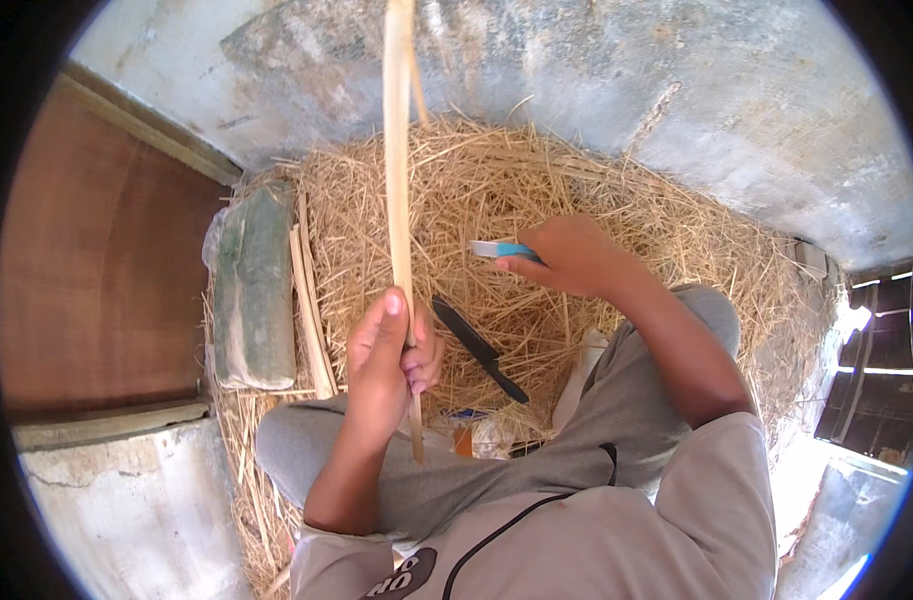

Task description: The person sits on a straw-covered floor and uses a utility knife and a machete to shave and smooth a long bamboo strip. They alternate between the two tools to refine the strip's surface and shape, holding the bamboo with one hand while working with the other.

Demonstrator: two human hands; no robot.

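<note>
My left hand (382,345) is closed round a long pale strip of wood or bamboo (398,180), its thumb pressed along the near side. The strip stands lengthwise in front of me, its top running past the upper edge of the view and its lower end by my lap. Out to the right, my right hand (575,255) grips a small blue-handled knife (512,250) whose pale flat blade points left, apart from the strip. Between and below both hands lies a black knife (477,347) on the shavings.
Thin shavings (517,190) cover the floor around my crossed legs. To the left lie a greenish wrapped block (257,290) and several straight strips (310,310). A grey wall (577,70) rises ahead, and a brown wooden panel (107,250) stands at the left.
</note>
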